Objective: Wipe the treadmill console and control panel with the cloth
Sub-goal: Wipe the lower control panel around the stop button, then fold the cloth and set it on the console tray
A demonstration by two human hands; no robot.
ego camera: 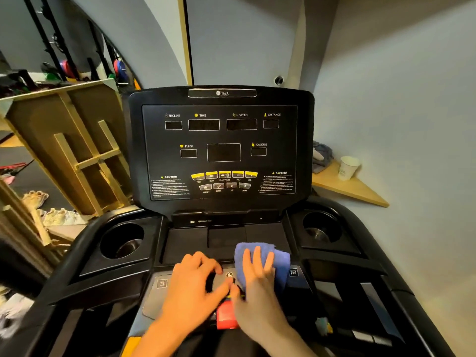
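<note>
The black treadmill console (221, 140) stands upright ahead, its dark displays off and yellow buttons (224, 175) in a row low on it. Below lies the grey control panel (164, 292) with number keys. A blue cloth (265, 256) rests on the panel's right half. My right hand (257, 287) lies flat on the cloth, fingers spread, pressing it down. My left hand (195, 282) sits beside it on the panel, fingers curled, thumb near the red safety key (226, 315). The hands hide the panel's middle.
Round cup holders sit at the left (122, 243) and right (320, 229) of the panel. A wooden corner shelf (350, 188) on the right wall carries a paper cup (347, 167). A wooden frame (77, 150) and shoes (59, 215) are at the left.
</note>
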